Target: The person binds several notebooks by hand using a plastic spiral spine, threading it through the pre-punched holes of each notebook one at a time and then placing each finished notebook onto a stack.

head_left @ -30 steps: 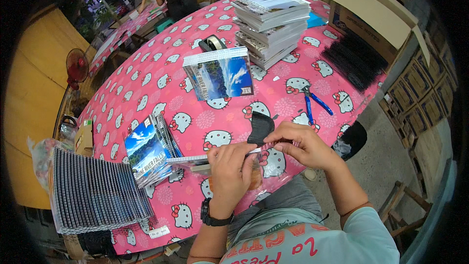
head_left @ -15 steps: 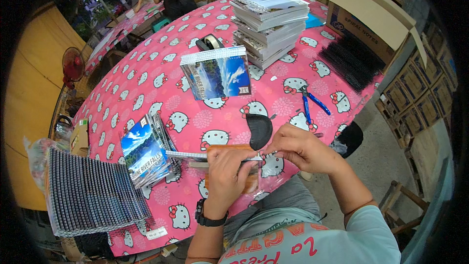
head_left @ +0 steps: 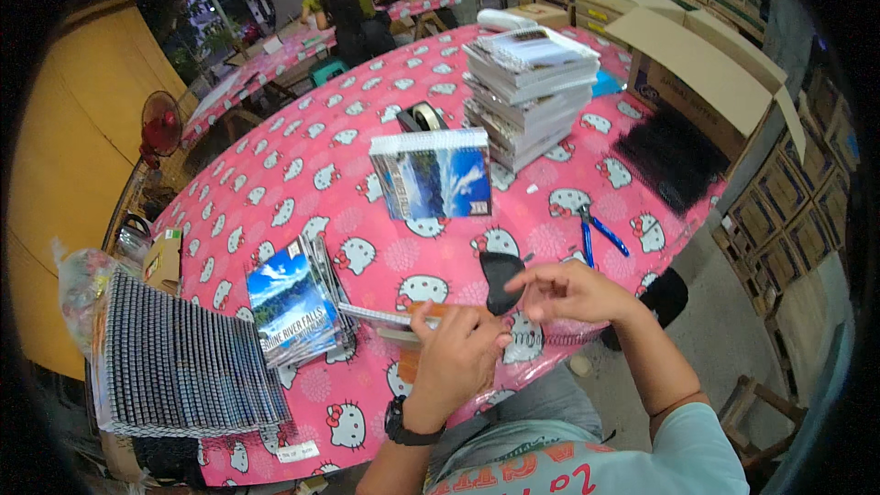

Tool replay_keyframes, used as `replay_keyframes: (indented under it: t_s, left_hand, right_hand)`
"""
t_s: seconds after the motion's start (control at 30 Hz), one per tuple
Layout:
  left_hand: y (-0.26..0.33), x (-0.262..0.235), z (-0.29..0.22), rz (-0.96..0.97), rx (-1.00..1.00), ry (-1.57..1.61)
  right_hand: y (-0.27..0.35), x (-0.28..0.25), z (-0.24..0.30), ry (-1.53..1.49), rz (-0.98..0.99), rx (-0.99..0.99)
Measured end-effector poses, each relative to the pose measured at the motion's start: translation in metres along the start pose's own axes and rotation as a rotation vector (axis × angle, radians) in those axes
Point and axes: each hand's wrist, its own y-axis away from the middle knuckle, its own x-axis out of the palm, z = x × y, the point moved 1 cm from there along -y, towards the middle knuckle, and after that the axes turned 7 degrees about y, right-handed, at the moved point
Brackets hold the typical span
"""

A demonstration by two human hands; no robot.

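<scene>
My left hand (head_left: 456, 348) is closed on a thin notebook (head_left: 367, 313), pressing its edge near the table's front. A dark spiral coil (head_left: 570, 341) sticks out to the right of that hand, in line with the notebook's edge. Just above the coil is my right hand (head_left: 577, 293), its fingers loosely bent and apart, with nothing visible in them. Beneath the left hand lies a brown wooden piece (head_left: 409, 367), mostly covered. A black half-round piece (head_left: 501, 281) lies beside the right fingertips.
Left are small notebooks (head_left: 293, 302) and a large row of spiral-bound ones (head_left: 188, 357). Farther off stand a notebook stack (head_left: 431, 174), a tall stack (head_left: 532, 96) and a tape dispenser (head_left: 422, 117). Blue-handled cutters (head_left: 605, 236), black coils (head_left: 669, 158) and an open carton (head_left: 697, 55) are right.
My right fingers have come apart from a pinch at the notebook's end, and the coil now shows there. My left hand has slid rightward along the edge. The view has shifted slightly.
</scene>
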Motion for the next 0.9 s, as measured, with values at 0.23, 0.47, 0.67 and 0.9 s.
replay_keyframes:
  t_s: [0.23,0.47,0.67,0.9]
  left_hand:
    - [-0.005,-0.004,-0.006,0.060,-0.037,0.019]
    - [-0.008,-0.005,-0.007,0.002,-0.096,0.090]
    - [-0.004,0.000,-0.006,-0.009,-0.092,-0.070]
    - [-0.001,0.003,0.004,-0.030,-0.091,0.030]
  right_hand:
    - [-0.048,0.002,-0.076,1.018,-0.129,-0.130]
    - [-0.036,0.009,-0.078,0.677,-0.364,-0.066]
    - [0.016,0.019,-0.112,-0.457,-0.554,-0.038]
    - [0.038,0.038,-0.145,-1.063,-0.197,-0.274]
